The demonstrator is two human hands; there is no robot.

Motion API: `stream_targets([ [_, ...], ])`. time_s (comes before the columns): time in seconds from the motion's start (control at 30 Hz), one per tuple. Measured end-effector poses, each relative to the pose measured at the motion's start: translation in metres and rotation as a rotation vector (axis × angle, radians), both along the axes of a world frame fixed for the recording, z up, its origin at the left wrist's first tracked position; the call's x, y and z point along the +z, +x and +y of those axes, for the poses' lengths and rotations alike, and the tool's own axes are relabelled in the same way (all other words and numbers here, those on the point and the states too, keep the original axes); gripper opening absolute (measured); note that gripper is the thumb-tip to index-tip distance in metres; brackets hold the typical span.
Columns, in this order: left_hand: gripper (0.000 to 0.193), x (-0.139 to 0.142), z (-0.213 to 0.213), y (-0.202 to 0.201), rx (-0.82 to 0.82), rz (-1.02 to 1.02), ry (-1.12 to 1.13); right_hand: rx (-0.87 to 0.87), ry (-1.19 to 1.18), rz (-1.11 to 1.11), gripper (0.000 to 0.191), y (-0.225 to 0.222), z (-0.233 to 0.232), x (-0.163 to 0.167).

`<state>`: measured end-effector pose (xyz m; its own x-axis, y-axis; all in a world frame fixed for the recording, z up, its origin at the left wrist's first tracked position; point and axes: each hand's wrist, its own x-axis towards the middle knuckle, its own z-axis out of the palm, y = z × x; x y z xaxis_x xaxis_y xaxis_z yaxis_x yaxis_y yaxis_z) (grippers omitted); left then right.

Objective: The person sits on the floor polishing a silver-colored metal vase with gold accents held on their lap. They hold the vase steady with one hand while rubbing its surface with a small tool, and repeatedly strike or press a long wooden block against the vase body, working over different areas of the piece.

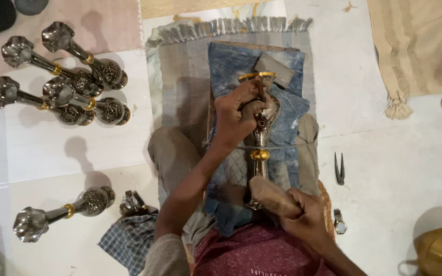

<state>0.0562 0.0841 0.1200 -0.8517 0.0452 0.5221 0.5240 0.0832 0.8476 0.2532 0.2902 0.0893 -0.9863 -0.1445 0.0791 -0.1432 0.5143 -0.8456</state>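
Left hand [239, 115] gripping vase [261, 134] on blue cloth [231, 64], right hand [303, 209] clutching mallet [269, 197] at vase's base.

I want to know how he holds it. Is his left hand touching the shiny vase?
Touching. The head view shows the left hand wrapped around the vase.

Bright, even overhead light is washing the white floor tiles [384, 168], casting soft shadows beside the metal vases [72, 84] at upper left. Highlights are glinting off their flared mouths, while the right hand [303, 212] is blurring slightly at lower centre.
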Motion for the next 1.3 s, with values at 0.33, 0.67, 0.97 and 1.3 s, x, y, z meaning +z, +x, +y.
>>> stream_targets([
  [0.33,0.056,0.02,-0.007,0.003,-0.153,0.113,-0.426,-0.181,-0.43,-0.157,0.024,-0.03,0.054,-0.025],
  [0.67,0.05,0.037,-0.006,-0.001,-0.213,0.155,-0.532,-0.212,0.038,0.406,0.07,-0.076,0.065,0.094],
  [0.97,0.042,0.029,-0.009,-0.027,-0.354,0.285,-0.66,-0.192,0.032,0.359,0.056,-0.062,0.066,0.033],
  [1.3,0.05,0.036,-0.011,-0.049,-0.696,0.311,-0.784,-0.388,0.065,0.439,0.071,-0.02,0.035,0.008],
])
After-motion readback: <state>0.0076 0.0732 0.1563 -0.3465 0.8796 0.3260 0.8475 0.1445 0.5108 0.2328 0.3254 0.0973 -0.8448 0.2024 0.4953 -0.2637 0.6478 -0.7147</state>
